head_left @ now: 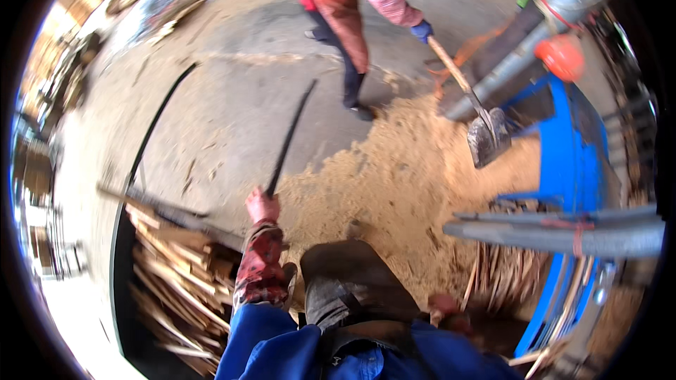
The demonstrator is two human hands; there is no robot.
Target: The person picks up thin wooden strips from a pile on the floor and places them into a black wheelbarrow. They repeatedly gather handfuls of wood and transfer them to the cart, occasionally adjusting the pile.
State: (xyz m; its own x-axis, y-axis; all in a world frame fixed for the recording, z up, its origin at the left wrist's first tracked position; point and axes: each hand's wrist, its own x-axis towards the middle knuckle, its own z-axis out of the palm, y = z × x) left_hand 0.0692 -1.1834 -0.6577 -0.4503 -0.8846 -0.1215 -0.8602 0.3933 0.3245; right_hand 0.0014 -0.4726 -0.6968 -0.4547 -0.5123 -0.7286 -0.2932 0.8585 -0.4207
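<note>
My left hand [262, 205] is closed around the lower end of a long black bar [290, 142], which slants up and away over the floor. To its left a second, curved black bar [160, 116] rises along the edge of a dark cart-like frame [121, 288]. Split wood strips [179, 288] fill that frame, beside my left forearm. My right hand [445, 306] is low at the right of my legs, smeared by motion, its fingers unclear. It is nearest to a stack of thin wood strips [503, 274].
Sawdust [380, 176] covers the floor ahead. Beyond it a person in a blue glove holds a shovel [487, 137] over the pile. At the right stand a blue machine [574, 148], grey pipes [563, 232] and a red rounded object [560, 56].
</note>
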